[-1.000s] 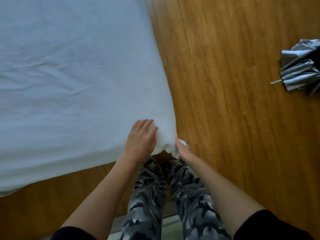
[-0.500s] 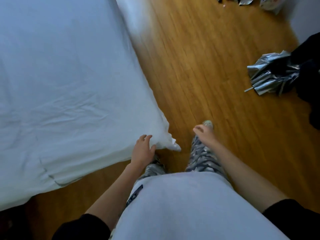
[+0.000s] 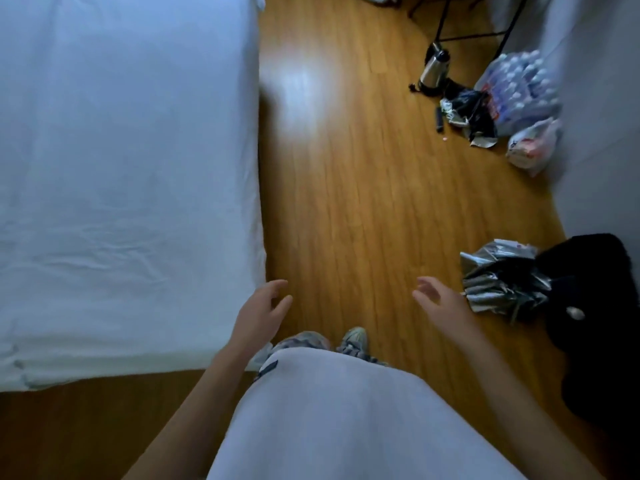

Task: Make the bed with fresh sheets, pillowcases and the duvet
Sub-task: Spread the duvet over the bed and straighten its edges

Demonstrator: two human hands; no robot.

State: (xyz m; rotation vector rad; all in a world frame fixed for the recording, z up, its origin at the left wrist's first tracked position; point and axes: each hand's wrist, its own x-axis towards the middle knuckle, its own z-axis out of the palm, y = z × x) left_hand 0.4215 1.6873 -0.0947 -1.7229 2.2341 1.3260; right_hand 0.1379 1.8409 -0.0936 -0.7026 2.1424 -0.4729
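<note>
Hanging free beside the bed's (image 3: 121, 168) near corner, both the left hand (image 3: 258, 318) and right hand (image 3: 441, 306) are held with fingers loosely spread and empty, since the white sheet (image 3: 131, 306) appears fitted there.

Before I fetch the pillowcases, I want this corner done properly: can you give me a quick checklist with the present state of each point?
1. White sheet covers the near corner: ok, it wraps over both edges.
2. Sheet surface smooth: not ok, creases run near the foot.
3. Left hand free: ok, fingers relaxed, holding nothing.
4. Right hand free: ok, open over the floor.
5. Walking path: not ok, silver wrapping lies on the floor at the right.
6. Far corners tucked: cannot tell, out of view.
</note>
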